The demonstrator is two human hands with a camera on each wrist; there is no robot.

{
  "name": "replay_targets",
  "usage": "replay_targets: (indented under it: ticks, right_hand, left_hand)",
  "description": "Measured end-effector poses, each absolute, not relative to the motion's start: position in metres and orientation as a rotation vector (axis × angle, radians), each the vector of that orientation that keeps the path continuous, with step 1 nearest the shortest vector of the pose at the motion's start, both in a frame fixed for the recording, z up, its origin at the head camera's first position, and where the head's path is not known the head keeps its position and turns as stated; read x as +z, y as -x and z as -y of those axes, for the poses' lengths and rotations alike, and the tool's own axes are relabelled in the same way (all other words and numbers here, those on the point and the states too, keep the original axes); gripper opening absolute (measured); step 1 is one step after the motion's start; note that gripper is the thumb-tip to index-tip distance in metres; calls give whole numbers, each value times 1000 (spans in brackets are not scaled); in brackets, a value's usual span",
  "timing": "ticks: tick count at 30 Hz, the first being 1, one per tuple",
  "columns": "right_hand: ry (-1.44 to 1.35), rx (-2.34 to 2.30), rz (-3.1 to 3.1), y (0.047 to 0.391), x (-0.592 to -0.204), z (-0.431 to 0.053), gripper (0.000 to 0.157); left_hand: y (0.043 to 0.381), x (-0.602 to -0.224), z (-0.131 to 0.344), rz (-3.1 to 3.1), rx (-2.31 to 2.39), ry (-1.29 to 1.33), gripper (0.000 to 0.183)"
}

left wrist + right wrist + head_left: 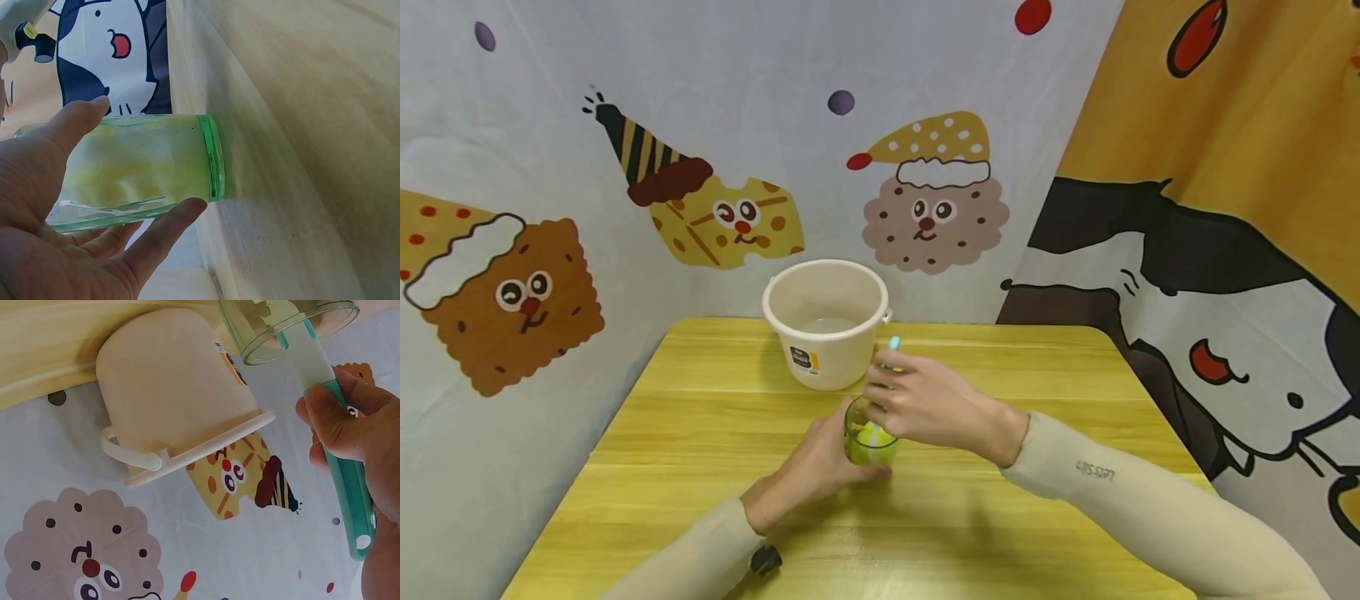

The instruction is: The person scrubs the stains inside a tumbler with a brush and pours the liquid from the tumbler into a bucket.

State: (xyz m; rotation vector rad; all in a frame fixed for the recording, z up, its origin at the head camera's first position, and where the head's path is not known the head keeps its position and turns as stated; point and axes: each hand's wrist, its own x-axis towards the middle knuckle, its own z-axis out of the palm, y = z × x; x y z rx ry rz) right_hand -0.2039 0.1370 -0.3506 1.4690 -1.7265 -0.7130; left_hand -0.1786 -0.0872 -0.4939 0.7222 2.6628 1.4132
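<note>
While a cartoon biscuit (520,308) smiles from the backdrop (700,50) at far left, a person's left hand (822,457) clasps a green-tinted glass (134,169) near the middle of a wooden table (692,467), thumb on one side and fingers on the other. Just beyond stands a cream bucket (835,361) with a dark label. The glass is mouth up; whether its base touches the table cannot be told. A teal-handled tool (350,506) reaches down into it, clamped between the thumb and fingers of the right hand (925,400). At far right, a cartoon animal (1225,350) adorns the backdrop.
</note>
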Motion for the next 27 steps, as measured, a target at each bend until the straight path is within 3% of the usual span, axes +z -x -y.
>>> replay_targets:
  ticks: [10,27]
  right_hand:
    - [-1479,-723,1709,206,-352,-136,7]
    - [-1514,-764,1664,208,-348,-144,10]
  left_hand:
    - [176,-492,85,-2719,1429,-669,108]
    - [174,-491,83,-2713,1431,-639,101]
